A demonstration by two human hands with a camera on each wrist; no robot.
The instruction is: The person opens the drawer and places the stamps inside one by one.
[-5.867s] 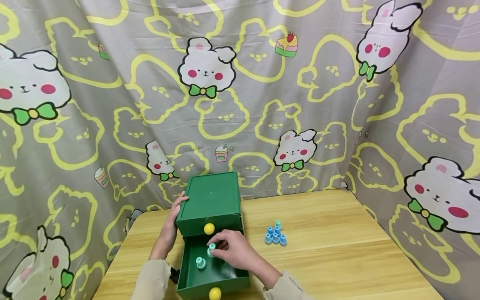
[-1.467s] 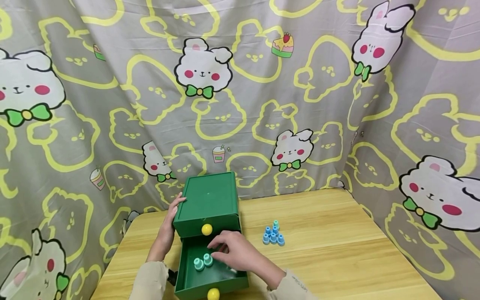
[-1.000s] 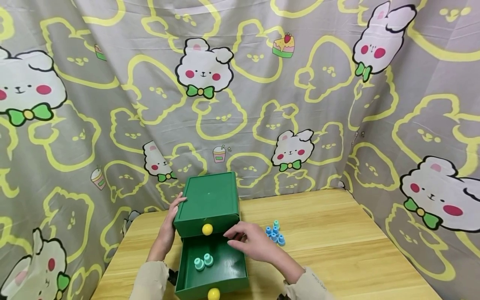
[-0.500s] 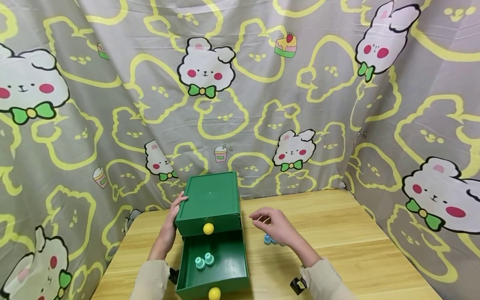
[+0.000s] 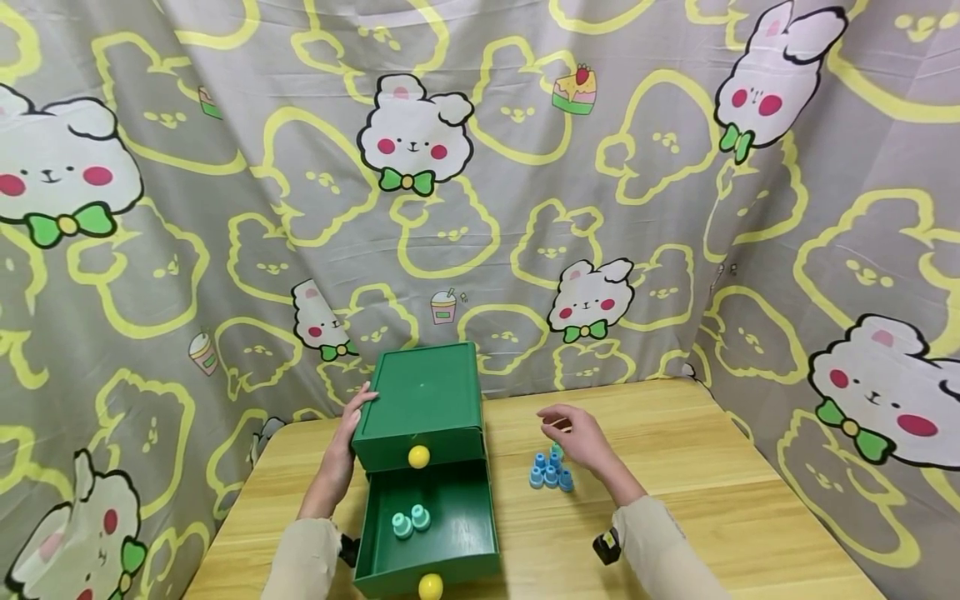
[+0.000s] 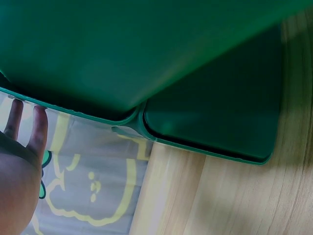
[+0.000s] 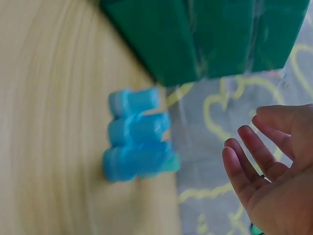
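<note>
A green two-drawer box (image 5: 423,392) stands on the table, its lower drawer (image 5: 457,533) pulled out. Two mint-green stepped plastic pegs (image 5: 411,522) stand side by side in that drawer. My left hand (image 5: 343,446) rests against the box's left side, its fingertips on the top edge; the left wrist view shows two fingers (image 6: 39,129) touching the rim. My right hand (image 5: 581,440) hovers with loosely bent fingers and nothing in them. Below it a cluster of several blue pegs (image 5: 551,475) stands on the table, and a greener peg (image 5: 557,451) behind them is partly hidden by the hand.
Yellow ball knobs (image 5: 418,457) stick out from both drawer fronts. The wooden table (image 5: 697,483) reaches to a patterned grey curtain (image 5: 480,208) that hangs behind and at both sides. A small black device (image 5: 606,547) sits at the right wrist.
My right hand pinched a mint-green peg in the drawer, let it go beside the other one, then moved out to the right over the blue pegs. My left hand has stayed on the box.
</note>
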